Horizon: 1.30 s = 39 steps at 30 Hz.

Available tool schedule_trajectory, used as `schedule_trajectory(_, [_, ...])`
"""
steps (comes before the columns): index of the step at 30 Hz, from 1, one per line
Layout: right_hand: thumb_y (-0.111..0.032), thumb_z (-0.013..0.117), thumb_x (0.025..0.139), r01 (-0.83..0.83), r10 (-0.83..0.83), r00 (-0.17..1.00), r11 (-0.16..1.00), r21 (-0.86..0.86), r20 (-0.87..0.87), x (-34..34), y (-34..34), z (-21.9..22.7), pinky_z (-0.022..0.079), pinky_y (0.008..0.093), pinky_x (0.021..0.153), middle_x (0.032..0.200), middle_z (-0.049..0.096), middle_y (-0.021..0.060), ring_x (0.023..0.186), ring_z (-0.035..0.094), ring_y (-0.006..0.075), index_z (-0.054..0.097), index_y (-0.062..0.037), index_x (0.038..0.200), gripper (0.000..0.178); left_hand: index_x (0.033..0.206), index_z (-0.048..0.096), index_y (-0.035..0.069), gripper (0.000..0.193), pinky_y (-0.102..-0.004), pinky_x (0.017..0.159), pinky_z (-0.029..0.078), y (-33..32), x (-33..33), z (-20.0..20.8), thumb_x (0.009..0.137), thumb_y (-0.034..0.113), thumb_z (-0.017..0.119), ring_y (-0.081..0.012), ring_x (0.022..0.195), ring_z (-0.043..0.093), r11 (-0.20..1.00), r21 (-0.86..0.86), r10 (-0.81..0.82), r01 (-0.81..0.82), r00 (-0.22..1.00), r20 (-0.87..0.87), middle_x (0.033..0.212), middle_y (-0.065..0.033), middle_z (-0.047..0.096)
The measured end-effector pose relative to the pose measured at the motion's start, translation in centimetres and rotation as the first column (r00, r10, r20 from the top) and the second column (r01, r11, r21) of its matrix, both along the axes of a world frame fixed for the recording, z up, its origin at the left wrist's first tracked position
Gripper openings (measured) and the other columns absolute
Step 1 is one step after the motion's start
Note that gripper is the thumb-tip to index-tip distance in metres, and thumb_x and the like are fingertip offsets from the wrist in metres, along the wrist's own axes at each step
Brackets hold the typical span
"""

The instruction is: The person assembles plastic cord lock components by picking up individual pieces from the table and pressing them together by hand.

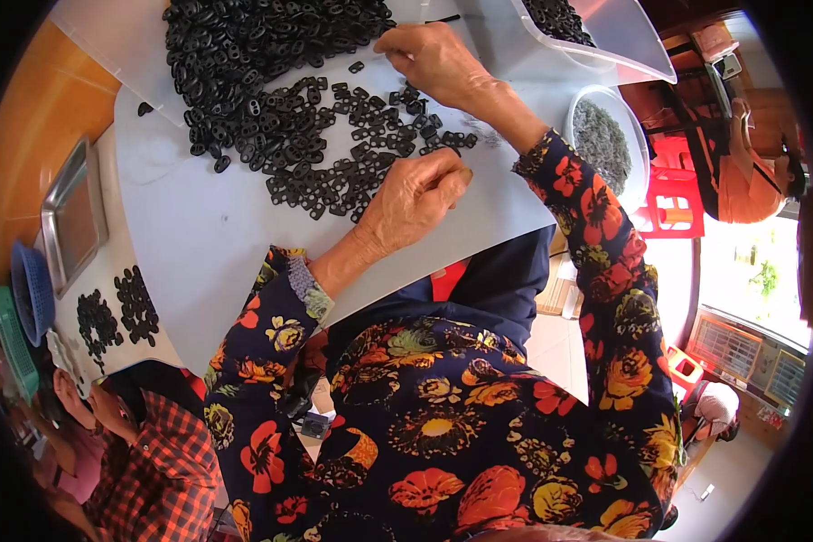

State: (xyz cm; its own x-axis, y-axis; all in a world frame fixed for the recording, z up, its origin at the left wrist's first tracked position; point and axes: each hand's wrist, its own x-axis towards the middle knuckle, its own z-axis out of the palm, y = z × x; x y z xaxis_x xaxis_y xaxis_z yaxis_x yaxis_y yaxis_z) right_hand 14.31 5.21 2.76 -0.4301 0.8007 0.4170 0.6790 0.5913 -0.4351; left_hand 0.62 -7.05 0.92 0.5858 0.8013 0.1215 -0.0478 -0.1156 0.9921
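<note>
A big heap of small black oval plastic pieces [262, 54], each with two holes, lies at the far side of the pale table [190, 217]. Nearer to me, flatter black two-hole pieces [334, 172] are spread in a loose layer. My left hand [415, 194] is closed over the table at the near right edge of that layer, fingertips curled together; whatever they hold is hidden. Farther off, my right hand [438, 63] bends its fingers down at the right edge of the heap, thumb and fingers drawn close. Anything between them cannot be made out.
To the right stand a white bowl [641, 149] of small greyish pieces and a translucent bin [637, 45] with more black parts. Leftward are a metal tray [72, 212], a blue basket [32, 289] and a person in a checked shirt [167, 461]. A red stool [673, 203] is beyond the bowl.
</note>
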Motion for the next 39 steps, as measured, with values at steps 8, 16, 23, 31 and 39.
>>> schedule_trajectory(8, [-0.002,0.059,0.08,-0.048,0.03,0.961,0.997,0.062,0.274,-0.4,-0.1,-0.7,0.05,0.0416,0.071,0.09,0.062,0.0127,0.08,0.061,0.0346,0.063,-0.002,0.097,0.018,0.079,0.052,0.002,0.036,-0.0267,0.06,0.043,0.1,-0.1,-0.1,0.092,0.036,0.051,-0.0114,0.063,0.05,0.997,-0.069,-0.048,0.045,0.998,-0.043,0.068,-0.0022,0.051])
schedule_trajectory(16, [-0.004,0.059,0.08,-0.118,0.112,0.992,0.987,0.109,0.058,-0.3,0.0,-1.0,0.05,0.0399,0.067,0.085,0.064,0.0139,0.074,0.062,0.0332,0.063,-0.0025,0.095,0.016,0.077,0.052,0.0,0.018,-0.0275,0.056,0.042,0.1,0.1,-0.2,0.088,0.014,0.052,-0.0102,0.056,0.045,1.0,-0.008,-0.018,0.018,1.0,0.024,0.061,-0.0031,0.049])
schedule_trajectory(23, [-0.005,0.059,0.079,-0.05,0.048,0.999,0.995,0.087,0.025,-0.7,-0.1,-0.2,0.05,0.0404,0.068,0.084,0.064,0.015,0.073,0.062,0.0336,0.065,-0.0013,0.091,0.014,0.08,0.053,0.002,0.031,-0.0268,0.06,0.044,0.2,-0.2,0.0,0.092,0.031,0.051,-0.012,0.062,0.052,0.997,-0.053,-0.065,0.062,0.997,-0.045,0.068,-0.0028,0.052])
schedule_trajectory(31, [-0.004,0.058,0.078,-0.03,0.079,0.954,0.985,-0.171,0.291,-0.7,0.1,1.1,0.051,0.0397,0.072,0.083,0.065,0.0159,0.078,0.063,0.034,0.067,-0.0015,0.091,0.016,0.079,0.053,0.002,0.021,-0.0256,0.06,0.043,0.2,-0.3,0.3,0.089,0.02,0.051,-0.0103,0.062,0.052,0.997,-0.049,-0.057,0.053,0.996,-0.071,0.067,-0.0024,0.052])
schedule_trajectory(39, [-0.007,0.06,0.077,-0.022,0.068,0.877,0.995,-0.102,0.476,-1.4,-1.4,1.8,0.051,0.043,0.067,0.076,0.063,0.0173,0.074,0.062,0.0366,0.065,-0.0007,0.079,0.008,0.077,0.053,-0.001,0.018,-0.0264,0.054,0.041,0.0,0.0,0.4,0.088,0.012,0.054,-0.0092,0.056,0.045,0.997,-0.074,-0.01,0.009,1.0,-0.022,0.06,-0.003,0.049])
